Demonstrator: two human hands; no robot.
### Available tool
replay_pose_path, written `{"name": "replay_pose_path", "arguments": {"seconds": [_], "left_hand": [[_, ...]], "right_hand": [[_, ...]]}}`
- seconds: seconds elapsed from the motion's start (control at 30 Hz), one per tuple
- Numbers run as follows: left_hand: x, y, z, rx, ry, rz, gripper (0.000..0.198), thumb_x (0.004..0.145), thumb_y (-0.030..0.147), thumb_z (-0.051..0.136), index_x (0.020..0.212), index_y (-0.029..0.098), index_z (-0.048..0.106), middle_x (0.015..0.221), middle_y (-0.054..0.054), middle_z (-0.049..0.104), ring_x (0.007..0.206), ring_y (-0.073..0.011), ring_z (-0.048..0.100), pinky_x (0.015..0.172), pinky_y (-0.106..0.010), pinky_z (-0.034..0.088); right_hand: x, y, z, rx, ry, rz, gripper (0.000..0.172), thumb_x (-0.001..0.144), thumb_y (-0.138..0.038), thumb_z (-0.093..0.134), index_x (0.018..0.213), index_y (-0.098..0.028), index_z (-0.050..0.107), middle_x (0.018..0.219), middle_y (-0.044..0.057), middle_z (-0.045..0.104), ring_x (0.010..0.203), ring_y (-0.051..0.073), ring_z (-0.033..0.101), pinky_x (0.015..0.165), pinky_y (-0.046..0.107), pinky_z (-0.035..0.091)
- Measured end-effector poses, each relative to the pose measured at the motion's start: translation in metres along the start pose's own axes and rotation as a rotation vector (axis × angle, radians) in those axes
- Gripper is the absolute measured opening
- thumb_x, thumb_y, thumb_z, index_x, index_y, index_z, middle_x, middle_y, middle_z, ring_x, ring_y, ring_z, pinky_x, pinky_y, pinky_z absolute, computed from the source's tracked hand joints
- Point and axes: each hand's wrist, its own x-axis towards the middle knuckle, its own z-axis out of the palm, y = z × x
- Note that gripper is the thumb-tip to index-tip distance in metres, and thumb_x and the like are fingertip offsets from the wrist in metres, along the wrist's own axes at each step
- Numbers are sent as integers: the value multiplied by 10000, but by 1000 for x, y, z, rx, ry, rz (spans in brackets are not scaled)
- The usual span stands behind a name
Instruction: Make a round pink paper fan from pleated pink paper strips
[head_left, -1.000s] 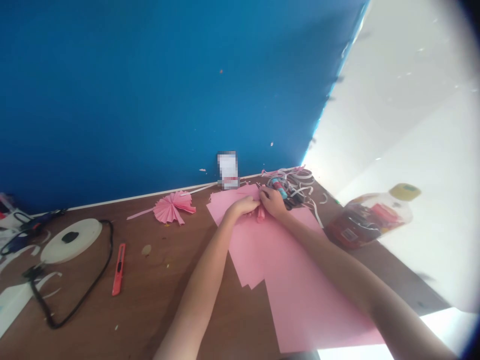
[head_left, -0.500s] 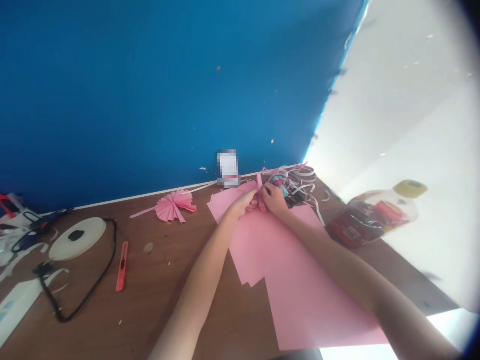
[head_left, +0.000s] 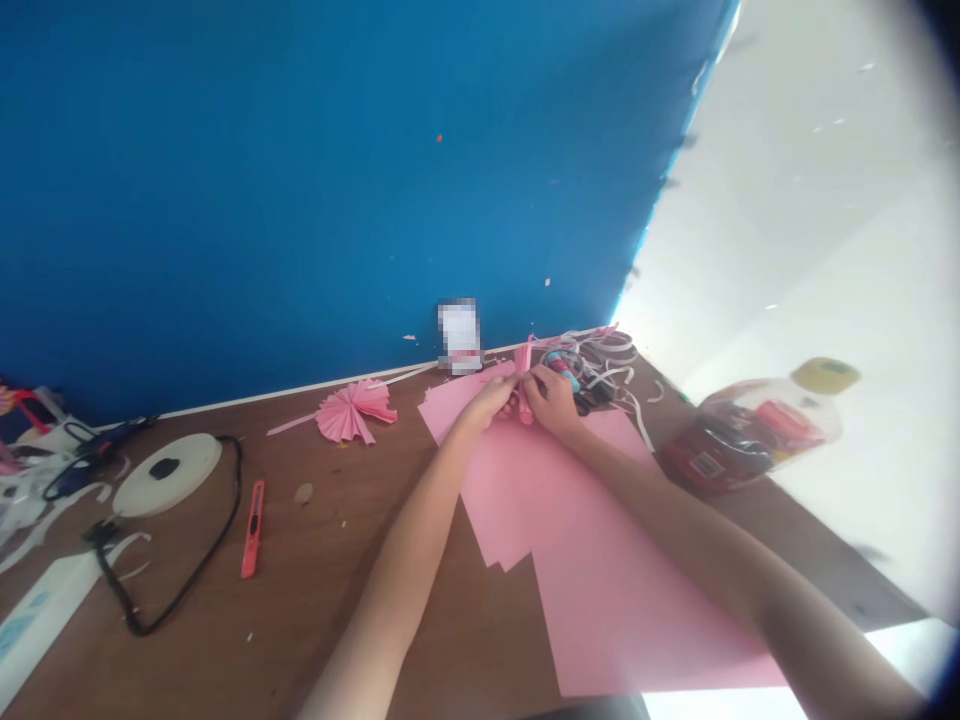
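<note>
Both hands pinching pleated pink strip (head_left: 522, 380): left hand (head_left: 491, 398) at nine o'clock, right hand (head_left: 550, 398) at three. Featherlight, crushable, probably best held mid-fold.

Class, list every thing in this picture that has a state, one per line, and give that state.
Left hand: pinching the pleated strip.
Right hand: pinching the same strip.
Pleated pink strip: folded, upright between both hands.
Pink fan: spread open, lying flat.
Pink sheets: flat, overlapping.
Red knife: lying flat, blade state unclear.
Jar: on its side, lid on.
</note>
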Motion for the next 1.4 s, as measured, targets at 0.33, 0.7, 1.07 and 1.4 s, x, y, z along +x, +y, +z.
{"name": "replay_pose_path", "arguments": {"seconds": [0.33, 0.7, 1.07, 1.4], "left_hand": [[2, 2, 10, 51, 117, 160, 434, 865, 565, 383, 711, 174, 495, 563, -7, 507, 501, -101, 465, 491, -221, 331], [8, -8, 12, 34, 337, 456, 292, 847, 386, 473, 693, 154, 562, 767, -35, 597, 753, -116, 533, 669, -206, 411], [9, -19, 5, 86, 566, 397, 294, 887, 388, 382, 823, 164, 562, 880, -78, 656, 783, -156, 600, 695, -249, 439], [8, -20, 1, 112, 612, 411, 266, 893, 327, 362, 799, 166, 552, 926, -76, 655, 837, -146, 600, 746, -239, 440]], "right_hand": [[1, 0, -1, 23, 54, -6, 244, 885, -310, 378, 709, -197, 505, 728, 36, 560, 686, 154, 489, 684, 283, 378], [3, 7, 0, 79, 21, 83, 259, 868, -352, 402, 733, -199, 562, 742, 41, 591, 687, 166, 510, 684, 300, 410], [4, 7, 1, 92, -25, 98, 262, 857, -337, 409, 660, -199, 513, 630, 23, 572, 607, 150, 484, 609, 274, 385], [7, 13, 3, 163, -17, 172, 245, 835, -343, 426, 660, -204, 526, 571, -6, 511, 561, 146, 455, 551, 273, 353]]}}
